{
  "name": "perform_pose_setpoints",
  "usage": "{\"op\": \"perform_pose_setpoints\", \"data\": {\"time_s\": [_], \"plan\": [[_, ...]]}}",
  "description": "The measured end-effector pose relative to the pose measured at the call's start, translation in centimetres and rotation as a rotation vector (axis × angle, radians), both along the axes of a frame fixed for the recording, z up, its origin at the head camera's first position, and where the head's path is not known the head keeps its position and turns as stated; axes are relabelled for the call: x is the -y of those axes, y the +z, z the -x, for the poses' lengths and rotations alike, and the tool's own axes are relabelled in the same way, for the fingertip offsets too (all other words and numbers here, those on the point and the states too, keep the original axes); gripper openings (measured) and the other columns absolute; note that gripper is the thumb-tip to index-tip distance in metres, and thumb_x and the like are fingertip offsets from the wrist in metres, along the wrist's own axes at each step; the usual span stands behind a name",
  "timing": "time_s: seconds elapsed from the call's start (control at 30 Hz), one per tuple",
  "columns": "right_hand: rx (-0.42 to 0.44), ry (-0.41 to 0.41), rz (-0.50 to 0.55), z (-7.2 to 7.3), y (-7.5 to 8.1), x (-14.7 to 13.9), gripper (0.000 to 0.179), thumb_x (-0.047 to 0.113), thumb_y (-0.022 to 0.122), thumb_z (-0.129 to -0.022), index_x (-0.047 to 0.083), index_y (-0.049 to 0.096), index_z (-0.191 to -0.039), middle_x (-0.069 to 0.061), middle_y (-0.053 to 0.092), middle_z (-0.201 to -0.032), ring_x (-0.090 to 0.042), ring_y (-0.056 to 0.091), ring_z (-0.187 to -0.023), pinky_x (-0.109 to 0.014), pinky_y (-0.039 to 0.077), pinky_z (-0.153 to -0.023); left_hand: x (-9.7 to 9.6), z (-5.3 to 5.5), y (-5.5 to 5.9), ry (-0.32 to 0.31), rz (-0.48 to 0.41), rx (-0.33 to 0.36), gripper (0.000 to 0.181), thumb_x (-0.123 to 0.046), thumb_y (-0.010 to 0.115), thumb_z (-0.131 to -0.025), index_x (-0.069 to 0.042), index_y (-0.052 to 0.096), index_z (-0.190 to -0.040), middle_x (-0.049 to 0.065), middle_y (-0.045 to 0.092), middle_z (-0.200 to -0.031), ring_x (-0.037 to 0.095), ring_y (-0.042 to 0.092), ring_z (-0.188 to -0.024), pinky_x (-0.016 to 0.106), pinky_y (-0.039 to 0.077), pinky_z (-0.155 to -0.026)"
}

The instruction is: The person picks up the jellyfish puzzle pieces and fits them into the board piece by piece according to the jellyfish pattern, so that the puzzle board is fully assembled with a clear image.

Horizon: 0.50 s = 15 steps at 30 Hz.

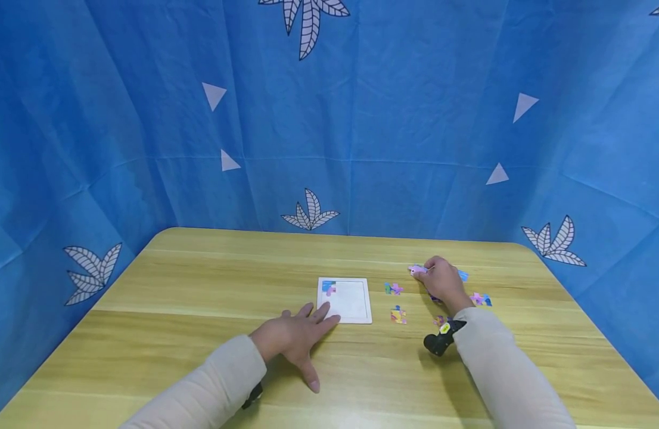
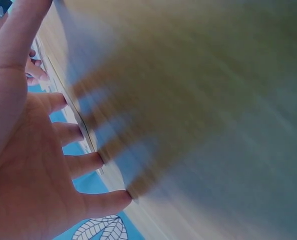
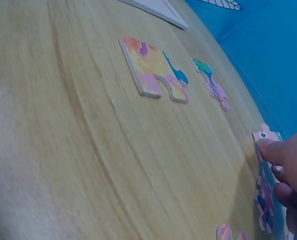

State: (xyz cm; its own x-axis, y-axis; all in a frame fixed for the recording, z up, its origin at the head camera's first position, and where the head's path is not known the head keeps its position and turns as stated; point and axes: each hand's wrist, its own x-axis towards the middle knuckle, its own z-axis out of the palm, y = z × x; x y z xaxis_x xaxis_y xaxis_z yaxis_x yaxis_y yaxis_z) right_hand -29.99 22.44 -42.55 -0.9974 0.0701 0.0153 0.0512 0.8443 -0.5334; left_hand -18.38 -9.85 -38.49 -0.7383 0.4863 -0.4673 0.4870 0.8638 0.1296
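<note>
A white square puzzle tray [image 1: 356,305] lies on the table, with a blue and pink jigsaw piece [image 1: 328,287] in its upper left corner. My left hand [image 1: 296,335] is spread palm down, its fingertips at the tray's lower left edge. To the right, my right hand [image 1: 443,281] pinches a pink jigsaw piece [image 1: 417,270] by the thumb and fingers; in the right wrist view the thumb lies on this piece [image 3: 265,134]. A purple and dark blue piece [image 3: 263,202] lies close under that hand, partly hidden.
Between tray and right hand lie a yellow piece [image 1: 398,315] and a green and pink piece [image 1: 394,289]. Beyond the right hand are a blue piece [image 1: 463,275] and a pink and blue piece [image 1: 480,299]. A blue curtain [image 1: 351,119] hangs behind the wooden table [image 1: 201,286].
</note>
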Motion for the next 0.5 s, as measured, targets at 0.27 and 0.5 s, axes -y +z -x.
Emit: {"op": "perform_pose_setpoints", "data": {"time_s": [0.27,0.5], "plan": [[-0.049,0.071,0.027,-0.2,0.4,0.6,0.034,0.027,0.053,-0.097,-0.003,0.059,-0.113,-0.018,0.062,-0.096,-0.027,0.056,-0.077,-0.039,0.045,-0.071,0.2,0.0,-0.1,0.008,-0.029,0.004,0.126,-0.064,0.078,-0.051,-0.032,0.01,-0.152,0.002,0.003,-0.16,0.033,0.006,-0.145,0.064,0.018,-0.109],[-0.086,0.085,0.103,-0.3,0.9,1.9,0.036,0.026,0.056,-0.095,0.001,0.056,-0.121,-0.019,0.065,-0.098,-0.025,0.061,-0.076,-0.037,0.048,-0.066,0.2,-0.2,0.0,0.007,-0.037,-0.003,0.126,-0.063,0.079,-0.051,-0.031,0.01,-0.152,0.002,0.002,-0.16,0.032,0.006,-0.145,0.063,0.017,-0.11]]}}
